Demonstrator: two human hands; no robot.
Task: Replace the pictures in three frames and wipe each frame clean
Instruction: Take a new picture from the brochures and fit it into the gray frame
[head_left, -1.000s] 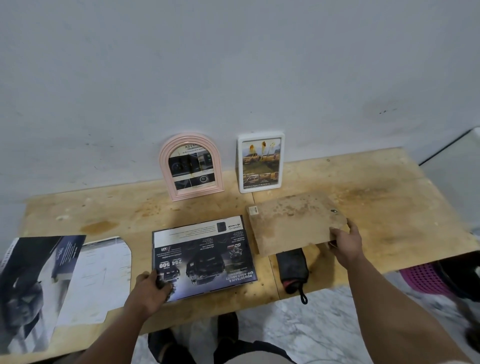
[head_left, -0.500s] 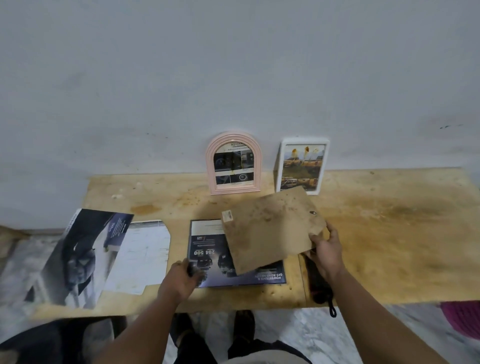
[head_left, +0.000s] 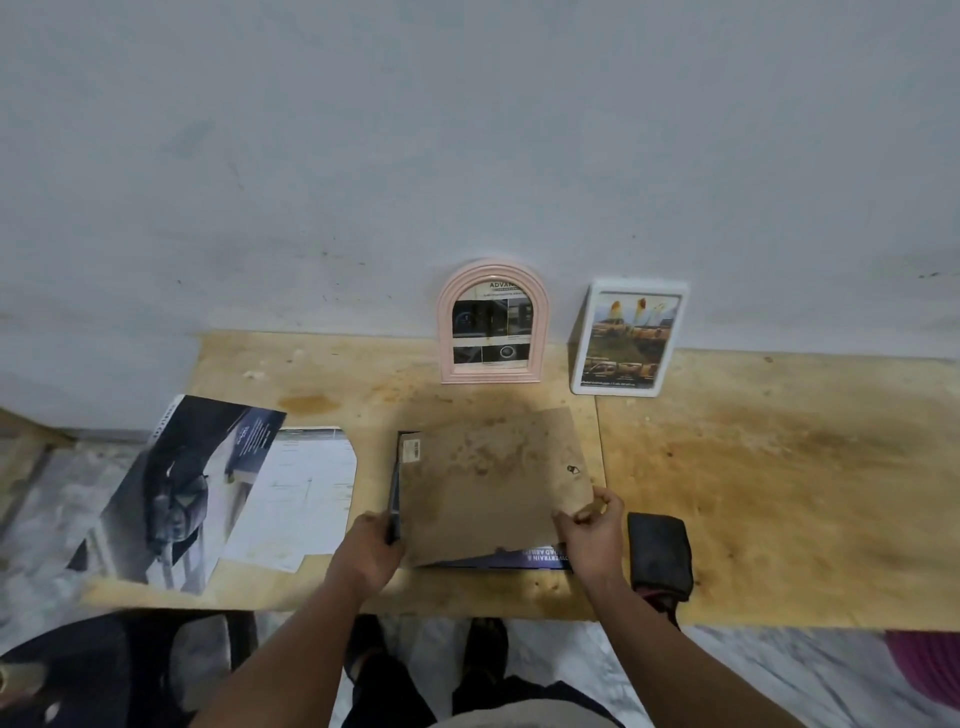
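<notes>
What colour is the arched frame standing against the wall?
Pale pink arched frame, with a ridged border; the head view shows it clearly.

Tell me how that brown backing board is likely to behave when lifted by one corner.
The brown backing board probably stays stiff: the right hand pinches only its near right corner, yet it looks flat, with no sag. It is likely light, since it looks thin. It may slide on the glossy print beneath it.

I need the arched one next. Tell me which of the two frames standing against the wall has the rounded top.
The pink arched frame, on the left. The white rectangular frame to its right has square corners.
</notes>
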